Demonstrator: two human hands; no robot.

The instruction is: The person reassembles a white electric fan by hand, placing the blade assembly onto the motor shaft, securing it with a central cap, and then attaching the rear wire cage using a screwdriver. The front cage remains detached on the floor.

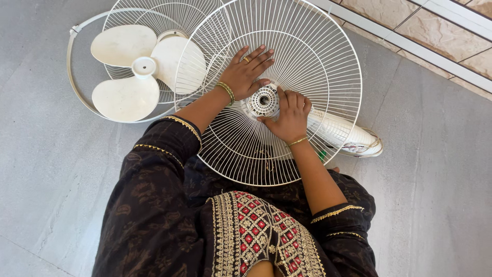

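A person in a dark embroidered garment (241, 231) sits on a grey floor (46, 169). A white wire fan guard (307, 56) leans over their lap. The right hand (291, 115) curls its grip around the guard's central plastic hub (263, 101); the left hand (247, 72) lies flat on the wires, fingers spread, grasping nothing. Behind the guard lies the fan motor housing (343, 134). Farther left, a three-blade fan propeller (134, 72) rests in a second guard (154, 15).
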